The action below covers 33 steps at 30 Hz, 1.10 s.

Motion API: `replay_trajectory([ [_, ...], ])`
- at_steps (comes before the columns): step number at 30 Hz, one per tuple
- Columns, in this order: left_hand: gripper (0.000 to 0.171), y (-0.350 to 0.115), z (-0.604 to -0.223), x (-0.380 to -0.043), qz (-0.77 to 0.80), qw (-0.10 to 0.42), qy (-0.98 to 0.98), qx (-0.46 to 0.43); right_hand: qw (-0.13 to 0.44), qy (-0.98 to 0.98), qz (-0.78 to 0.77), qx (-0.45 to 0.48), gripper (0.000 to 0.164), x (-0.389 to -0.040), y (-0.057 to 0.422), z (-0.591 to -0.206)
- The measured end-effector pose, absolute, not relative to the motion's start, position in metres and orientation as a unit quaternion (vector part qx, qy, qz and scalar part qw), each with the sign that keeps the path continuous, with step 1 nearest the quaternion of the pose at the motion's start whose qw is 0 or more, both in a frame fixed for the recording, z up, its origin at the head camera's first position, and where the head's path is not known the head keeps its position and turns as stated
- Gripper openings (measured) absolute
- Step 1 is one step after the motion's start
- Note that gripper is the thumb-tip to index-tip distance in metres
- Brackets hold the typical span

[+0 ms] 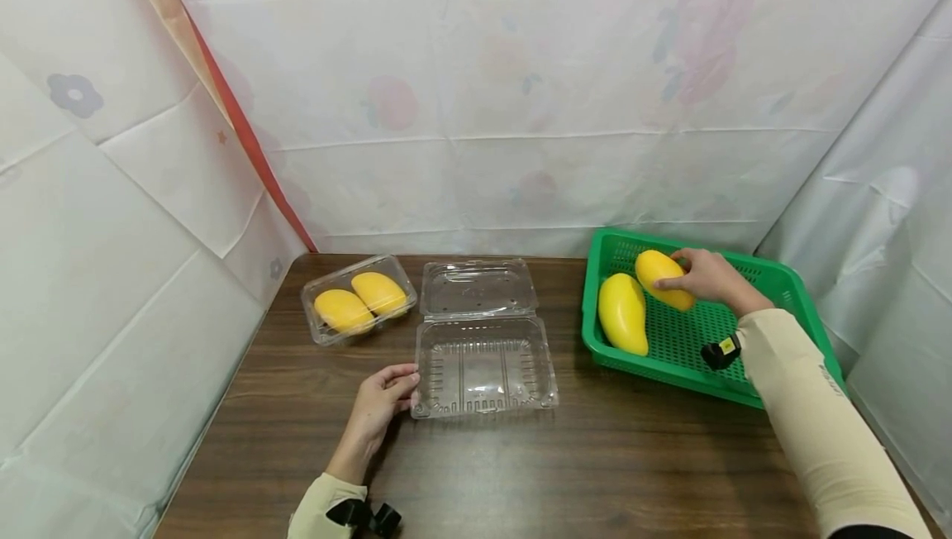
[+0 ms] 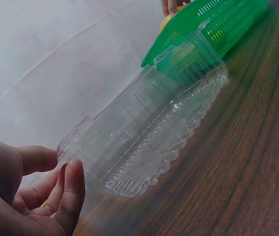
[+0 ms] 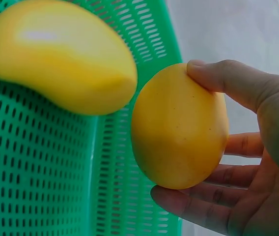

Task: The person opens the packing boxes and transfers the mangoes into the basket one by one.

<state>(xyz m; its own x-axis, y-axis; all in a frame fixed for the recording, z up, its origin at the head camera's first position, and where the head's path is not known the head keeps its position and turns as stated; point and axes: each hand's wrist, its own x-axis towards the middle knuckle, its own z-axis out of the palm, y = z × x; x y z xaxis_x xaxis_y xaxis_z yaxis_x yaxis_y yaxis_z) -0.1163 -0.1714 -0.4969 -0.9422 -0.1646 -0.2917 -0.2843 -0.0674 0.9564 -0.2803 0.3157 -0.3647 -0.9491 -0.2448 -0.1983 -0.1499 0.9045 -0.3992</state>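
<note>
My right hand (image 1: 702, 279) grips a yellow mango (image 3: 179, 128) between thumb and fingers, over the green basket (image 1: 806, 295). A second, longer mango (image 1: 623, 313) lies at the basket's left end, just beside the held one. At the middle of the table, a clear plastic clamshell box (image 1: 483, 365) lies with its lid (image 1: 478, 288) folded back, and nothing is in it. My left hand (image 1: 379, 407) pinches the box's left wall between thumb and fingers, as the left wrist view shows up close.
A clear box (image 1: 320, 334) holding two mangoes (image 1: 360, 303) stands at the back left of the brown wooden table (image 1: 491, 481). White patterned sheeting (image 1: 476, 109) hangs behind the table and along both sides.
</note>
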Motion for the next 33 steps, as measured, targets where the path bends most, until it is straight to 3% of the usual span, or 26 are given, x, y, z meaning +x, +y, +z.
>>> replay_trajectory([
  [12,0.031,-0.171,-0.496,-0.116,0.706,0.044,0.687,-0.163,0.156,0.967,-0.186,-0.073,0.085,-0.287,0.329,-0.381],
  [33,0.031,-0.171,-0.498,-0.118,0.712,0.044,0.68,-0.168,0.224,0.956,-0.174,-0.071,0.087,-0.307,0.34,-0.412],
])
